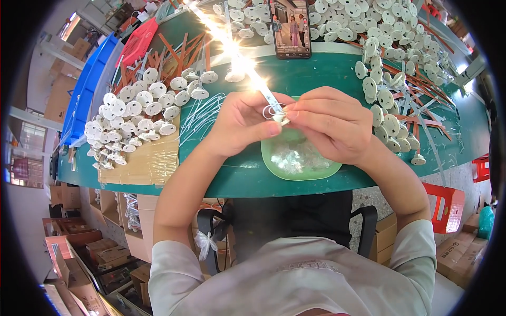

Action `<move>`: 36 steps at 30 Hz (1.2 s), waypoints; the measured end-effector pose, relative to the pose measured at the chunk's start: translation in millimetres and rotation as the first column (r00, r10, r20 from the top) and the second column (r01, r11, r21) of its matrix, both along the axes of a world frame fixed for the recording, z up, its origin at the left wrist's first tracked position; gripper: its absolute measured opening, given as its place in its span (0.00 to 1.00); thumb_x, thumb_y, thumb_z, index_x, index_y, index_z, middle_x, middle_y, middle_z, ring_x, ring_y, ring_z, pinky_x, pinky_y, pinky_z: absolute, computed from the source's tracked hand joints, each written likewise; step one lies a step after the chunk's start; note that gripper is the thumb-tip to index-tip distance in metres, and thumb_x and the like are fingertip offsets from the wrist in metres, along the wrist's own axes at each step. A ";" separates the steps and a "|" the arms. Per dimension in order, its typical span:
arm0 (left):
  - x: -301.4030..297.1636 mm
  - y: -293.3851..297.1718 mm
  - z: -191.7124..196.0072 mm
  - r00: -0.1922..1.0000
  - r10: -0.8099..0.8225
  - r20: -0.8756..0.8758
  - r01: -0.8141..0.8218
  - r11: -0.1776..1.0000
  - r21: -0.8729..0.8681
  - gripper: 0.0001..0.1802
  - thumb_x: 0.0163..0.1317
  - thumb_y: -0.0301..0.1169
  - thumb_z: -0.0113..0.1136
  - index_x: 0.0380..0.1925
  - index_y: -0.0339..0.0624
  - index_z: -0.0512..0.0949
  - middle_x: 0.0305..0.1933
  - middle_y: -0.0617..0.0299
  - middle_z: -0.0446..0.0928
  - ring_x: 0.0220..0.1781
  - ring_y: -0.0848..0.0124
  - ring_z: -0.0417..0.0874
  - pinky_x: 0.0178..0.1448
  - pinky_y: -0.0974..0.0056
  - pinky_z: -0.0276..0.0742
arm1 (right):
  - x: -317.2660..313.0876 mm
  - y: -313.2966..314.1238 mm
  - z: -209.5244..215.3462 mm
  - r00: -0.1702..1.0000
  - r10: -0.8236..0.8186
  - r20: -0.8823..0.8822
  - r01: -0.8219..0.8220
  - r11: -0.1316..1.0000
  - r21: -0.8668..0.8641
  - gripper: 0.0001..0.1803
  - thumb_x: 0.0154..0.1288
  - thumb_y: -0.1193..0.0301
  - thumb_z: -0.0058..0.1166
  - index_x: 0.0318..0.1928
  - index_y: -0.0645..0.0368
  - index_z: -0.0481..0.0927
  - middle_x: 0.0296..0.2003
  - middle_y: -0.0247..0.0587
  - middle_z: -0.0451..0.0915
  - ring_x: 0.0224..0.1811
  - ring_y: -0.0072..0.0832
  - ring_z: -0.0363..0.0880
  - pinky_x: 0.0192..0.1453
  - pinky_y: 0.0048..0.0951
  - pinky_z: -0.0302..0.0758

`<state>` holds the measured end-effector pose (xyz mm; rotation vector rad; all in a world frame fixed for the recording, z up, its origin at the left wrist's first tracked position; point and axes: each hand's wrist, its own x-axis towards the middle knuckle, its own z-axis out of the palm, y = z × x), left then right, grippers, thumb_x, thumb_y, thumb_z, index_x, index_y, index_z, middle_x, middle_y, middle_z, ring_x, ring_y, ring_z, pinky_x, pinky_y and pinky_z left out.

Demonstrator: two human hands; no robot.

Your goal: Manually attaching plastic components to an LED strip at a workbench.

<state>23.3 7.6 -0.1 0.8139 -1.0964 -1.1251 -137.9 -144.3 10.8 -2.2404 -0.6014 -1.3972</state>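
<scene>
A lit LED strip [270, 98] slants from between my hands toward the far left, its glare washing out much of its length. My left hand [237, 124] is closed round its near end, thumb pressed over the front. The fingertips of my right hand [332, 124] pinch at that same end, where a thin white wire loop and a small whitish piece show; the exact grip is partly hidden. Under both hands sits a light green bowl [303, 175] holding small clear, shiny pieces [295, 158].
White round discs [139, 108] with strips attached pile up on cardboard [153, 160] at left; more discs [390, 100] heap at right. Loose white wires [203, 118] lie left of my hands. A phone [291, 26] stands at the back. A blue tray [87, 89] lines the left edge.
</scene>
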 end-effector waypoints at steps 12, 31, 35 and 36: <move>-2.6 -3.1 2.4 0.995 0.062 0.078 -0.063 0.998 0.009 0.25 0.61 0.23 0.70 0.58 0.29 0.76 0.51 0.55 0.84 0.53 0.69 0.84 0.62 0.61 0.80 | -0.6 -3.8 -1.4 0.994 -0.106 0.025 0.106 0.994 0.000 0.14 0.49 0.84 0.68 0.39 0.65 0.85 0.35 0.44 0.85 0.34 0.39 0.84 0.36 0.32 0.82; -3.8 -7.8 0.9 0.865 0.383 0.323 -0.399 0.917 -0.017 0.24 0.53 0.21 0.75 0.51 0.35 0.79 0.52 0.55 0.82 0.51 0.72 0.84 0.55 0.65 0.84 | -11.8 -5.6 -13.9 0.599 0.108 -0.794 -0.203 0.979 -0.020 0.09 0.57 0.72 0.66 0.39 0.59 0.85 0.38 0.38 0.82 0.45 0.39 0.80 0.48 0.39 0.79; -5.9 -7.4 3.3 0.865 0.376 0.333 -0.396 0.918 -0.007 0.24 0.54 0.22 0.75 0.51 0.35 0.79 0.51 0.55 0.82 0.50 0.72 0.85 0.55 0.65 0.84 | -14.2 -7.0 -11.0 0.644 0.087 -0.760 -0.141 0.990 -0.005 0.11 0.57 0.69 0.67 0.40 0.58 0.85 0.40 0.40 0.82 0.47 0.40 0.80 0.51 0.40 0.78; -6.5 -7.1 3.7 0.864 0.375 0.336 -0.397 0.918 -0.005 0.24 0.54 0.22 0.75 0.51 0.35 0.79 0.51 0.55 0.82 0.50 0.72 0.85 0.55 0.65 0.84 | -15.2 -8.9 -9.5 0.680 0.067 -0.730 -0.108 0.994 -0.009 0.12 0.57 0.68 0.67 0.40 0.58 0.85 0.41 0.41 0.82 0.47 0.41 0.80 0.53 0.40 0.77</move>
